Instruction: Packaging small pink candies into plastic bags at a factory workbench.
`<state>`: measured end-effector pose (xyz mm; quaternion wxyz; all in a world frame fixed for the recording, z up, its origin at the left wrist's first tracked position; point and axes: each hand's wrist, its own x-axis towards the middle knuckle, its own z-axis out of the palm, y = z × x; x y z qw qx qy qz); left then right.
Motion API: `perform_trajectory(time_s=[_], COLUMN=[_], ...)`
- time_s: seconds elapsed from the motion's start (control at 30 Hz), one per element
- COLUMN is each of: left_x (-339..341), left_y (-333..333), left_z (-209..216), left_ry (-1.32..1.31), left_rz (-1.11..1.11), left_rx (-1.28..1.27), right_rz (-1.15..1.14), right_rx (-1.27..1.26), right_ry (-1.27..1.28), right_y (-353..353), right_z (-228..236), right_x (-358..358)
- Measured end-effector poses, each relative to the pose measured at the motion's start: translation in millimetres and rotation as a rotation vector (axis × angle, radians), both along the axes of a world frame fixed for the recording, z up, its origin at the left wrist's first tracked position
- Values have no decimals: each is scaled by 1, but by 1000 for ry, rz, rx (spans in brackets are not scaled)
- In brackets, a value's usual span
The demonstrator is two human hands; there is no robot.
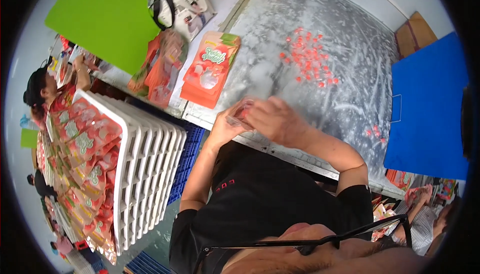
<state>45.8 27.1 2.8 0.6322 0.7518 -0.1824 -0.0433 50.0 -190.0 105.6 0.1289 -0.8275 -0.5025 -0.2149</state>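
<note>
In front of my chest, at the near edge of the metal table, my left hand (224, 130) is closed around a small clear plastic pouch (235, 118) with red showing inside. Over the mouth of the pouch hovers my right hand (280, 122), its fingers bent toward it and smeared by motion. Whether those fingers hold anything cannot be made out. Beyond my hands a loose group of small red candies (309, 56) lies on the powdery metal tabletop (260, 29). Just left of them rests a stack of flat red printed pouches (207, 69).
More pouches in clear plastic (167, 66) lie beside a white bag with black handles (182, 6). Stacked white crates (145, 174), the top one full of filled pouches (85, 149), stand at my left. A blue board (427, 109) borders the right. Other people work nearby.
</note>
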Motion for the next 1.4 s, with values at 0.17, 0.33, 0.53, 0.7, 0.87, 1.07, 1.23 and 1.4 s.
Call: perform_trajectory(time_s=[0.17,0.33,0.53,0.7,0.87,1.07,1.23,1.4], left_x=[-6,-11,-7,-8,-4,-11,-24,-37], left_y=[-11,-26,-27,-25,-21,0,5,12], left_z=[-8,-13,-9,7,-5,-1,20,19], left_ry=[51,7,-43,53,-31,192,291,194], left_rz=[85,114,176,226,159,249,327,332], left_rx=[-88,-74,-51,-172,-17,-412,-594,-487], right_rz=[61,39,78,49,-82,-187,-126,-49], right_rx=[-141,-543,-376,-121,-596,555,574,736], right_ry=[234,641,701,546,769,193,1044,1151], right_y=[8,21,11,9,19,17,13,30], right_z=[-20,-7,-24,-1,6,13,-44,-53], right_x=[4,30,36,34,43,42,37,30])
